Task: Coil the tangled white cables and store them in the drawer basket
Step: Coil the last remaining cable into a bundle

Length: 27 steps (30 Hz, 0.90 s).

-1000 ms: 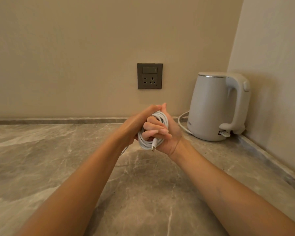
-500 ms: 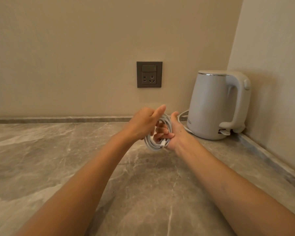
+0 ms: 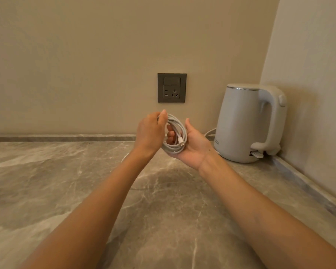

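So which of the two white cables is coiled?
The cable that the left hand pinches at the top, lying in the right hand: it is wound in loops. The kettle cord trails loose on the counter.

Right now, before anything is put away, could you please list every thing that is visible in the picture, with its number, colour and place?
white cable coil: one, white, held above the countertop between the two hands
connector: one, white, at the cable's end, lying across the loops
wall socket: one, dark grey, on the back wall above the hands
electric kettle: one, pale grey-white, standing in the right corner of the countertop
kettle cord: one, white, showing at the kettle's left side
countertop: one, grey-brown marble, across the lower picture
left hand: one, gripping the top of the coil
right hand: one, palm up under the coil, supporting it
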Motion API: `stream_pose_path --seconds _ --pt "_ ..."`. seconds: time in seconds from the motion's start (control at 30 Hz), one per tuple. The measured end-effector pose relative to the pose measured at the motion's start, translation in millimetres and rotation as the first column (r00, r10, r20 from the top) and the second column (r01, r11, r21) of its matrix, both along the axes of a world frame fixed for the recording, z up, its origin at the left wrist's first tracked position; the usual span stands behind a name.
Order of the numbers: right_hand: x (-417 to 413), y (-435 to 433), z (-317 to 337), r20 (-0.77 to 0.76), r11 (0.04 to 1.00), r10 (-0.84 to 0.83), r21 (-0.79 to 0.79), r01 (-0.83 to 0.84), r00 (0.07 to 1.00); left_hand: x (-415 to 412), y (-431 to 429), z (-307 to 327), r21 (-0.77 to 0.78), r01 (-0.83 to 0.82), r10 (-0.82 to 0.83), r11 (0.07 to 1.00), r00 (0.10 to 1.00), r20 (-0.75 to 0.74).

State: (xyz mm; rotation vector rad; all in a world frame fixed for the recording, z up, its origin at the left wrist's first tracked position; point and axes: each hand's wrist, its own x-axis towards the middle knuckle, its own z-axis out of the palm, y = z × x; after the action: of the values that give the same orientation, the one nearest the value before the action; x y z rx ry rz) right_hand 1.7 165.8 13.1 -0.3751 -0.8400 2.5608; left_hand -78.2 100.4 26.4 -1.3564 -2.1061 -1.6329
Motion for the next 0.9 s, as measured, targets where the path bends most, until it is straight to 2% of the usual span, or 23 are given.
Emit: stream_pose_path --seconds 0.1,0.27,0.33,0.47,0.6,0.7,0.73,0.8,0.87,0.9 --pt "1 -3 3 0.0 1.0 -0.014 0.012 0.014 1.0 -2 2 -3 0.028 -0.046 0.046 0.999 0.999 0.001" --pt "-3 -7 4 0.052 0.945 -0.313 0.116 0.306 0.948 8 2 -1 0.037 -0.086 0.085 0.996 0.996 0.01" --pt "-5 -6 3 0.06 0.93 -0.348 0.146 0.337 0.936 12 1 1 0.038 -0.095 0.094 0.995 0.995 0.02" --pt "-2 -4 2 0.018 0.961 -0.235 0.155 0.23 0.972 8 -1 0 0.07 -0.088 0.079 0.994 0.989 0.123" --pt "0 4 -1 -0.065 0.973 -0.154 0.163 0.163 0.986 4 -1 1 0.024 -0.021 0.014 0.999 0.963 0.269" --pt "2 10 -2 -0.089 0.946 -0.128 0.287 0.149 0.988 -2 -4 0 -0.044 0.048 -0.031 0.998 0.946 0.324" --pt "3 11 -2 -0.078 0.919 -0.138 0.361 0.157 0.987 -4 -6 0 -0.069 0.034 -0.013 0.997 0.958 0.285" --pt "3 10 -4 -0.035 0.813 -0.222 0.545 0.205 0.974 -10 -9 2 -0.137 -0.096 0.106 0.986 0.992 0.065" --pt "2 10 -7 0.011 0.682 -0.334 0.693 0.233 0.943 -15 -11 6 -0.116 -0.235 0.217 0.965 0.965 -0.15" --pt "1 11 -9 0.024 0.63 -0.381 0.738 0.24 0.924 -16 -11 8 -0.081 -0.236 0.216 0.968 0.956 -0.198"
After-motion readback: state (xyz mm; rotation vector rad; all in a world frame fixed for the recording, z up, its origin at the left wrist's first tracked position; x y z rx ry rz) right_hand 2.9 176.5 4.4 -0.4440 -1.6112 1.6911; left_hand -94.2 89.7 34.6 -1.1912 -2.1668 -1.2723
